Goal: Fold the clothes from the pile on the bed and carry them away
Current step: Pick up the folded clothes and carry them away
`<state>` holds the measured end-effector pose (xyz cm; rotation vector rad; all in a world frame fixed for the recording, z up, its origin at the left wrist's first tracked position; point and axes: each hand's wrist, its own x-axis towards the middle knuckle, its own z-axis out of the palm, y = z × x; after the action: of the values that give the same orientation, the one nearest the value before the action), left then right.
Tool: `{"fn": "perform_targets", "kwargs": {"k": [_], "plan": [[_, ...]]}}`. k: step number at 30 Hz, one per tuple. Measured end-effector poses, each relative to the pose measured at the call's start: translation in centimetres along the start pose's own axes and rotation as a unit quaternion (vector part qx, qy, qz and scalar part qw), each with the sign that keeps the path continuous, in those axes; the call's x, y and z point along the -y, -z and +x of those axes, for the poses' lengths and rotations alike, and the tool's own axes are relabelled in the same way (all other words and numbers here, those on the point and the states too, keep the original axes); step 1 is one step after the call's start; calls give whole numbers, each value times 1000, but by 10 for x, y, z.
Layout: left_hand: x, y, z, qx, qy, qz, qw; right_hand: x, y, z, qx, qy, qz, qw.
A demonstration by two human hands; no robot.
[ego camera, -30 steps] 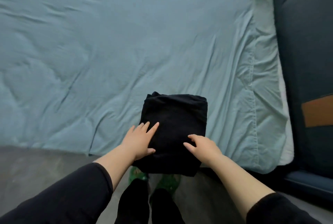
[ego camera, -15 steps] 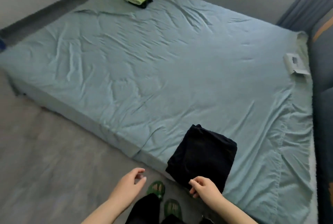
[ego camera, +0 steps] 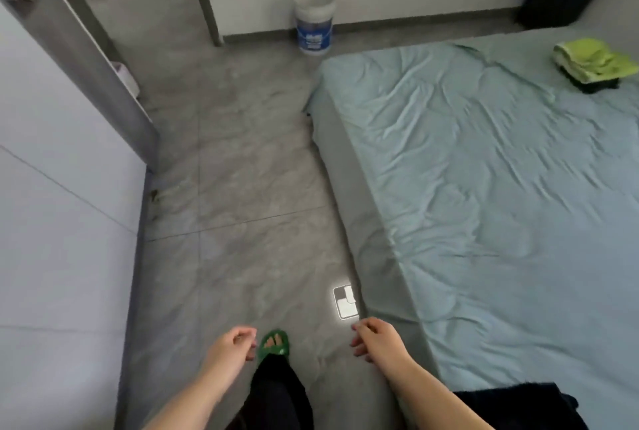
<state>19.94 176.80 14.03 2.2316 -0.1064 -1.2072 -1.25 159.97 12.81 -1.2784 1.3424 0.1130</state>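
My left hand (ego camera: 231, 346) and my right hand (ego camera: 375, 339) hang over the grey floor with fingers loosely curled, and neither holds anything. The bed (ego camera: 501, 208), covered in a wrinkled teal sheet, fills the right side. The right hand is just left of its near edge. Black fabric (ego camera: 525, 405), cut off by the frame, lies at the bottom right on the bed behind my right forearm. A folded green garment (ego camera: 591, 59) sits on a dark one at the bed's far right corner.
A white and blue bucket (ego camera: 314, 25) stands on the floor by the far wall. Pale panels (ego camera: 62, 222) line the left side, leaving a floor aisle (ego camera: 242, 187) beside the bed. My foot in a green slipper (ego camera: 275, 343) is between my hands.
My view has swung left from the bed to the aisle. Both hands have come off the folded black garment, which now sits at the bottom right edge, and they hang free.
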Motion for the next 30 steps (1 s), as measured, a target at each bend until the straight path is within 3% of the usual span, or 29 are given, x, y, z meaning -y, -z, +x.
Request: {"fn": "perform_targets", "kwargs": {"k": [8, 20, 25, 30], "plan": [[-40, 112, 86, -2, 28, -9, 1000, 120, -47, 74, 0, 23, -90, 996], [-211, 188, 233, -26, 27, -159, 987, 220, -34, 207, -18, -56, -84, 995], [-273, 210, 302, -58, 38, -160, 985, 326, -44, 289, 31, -61, -109, 992], [-330, 241, 362, -76, 51, -158, 983, 477, -55, 366, 70, 28, -137, 988]]}}
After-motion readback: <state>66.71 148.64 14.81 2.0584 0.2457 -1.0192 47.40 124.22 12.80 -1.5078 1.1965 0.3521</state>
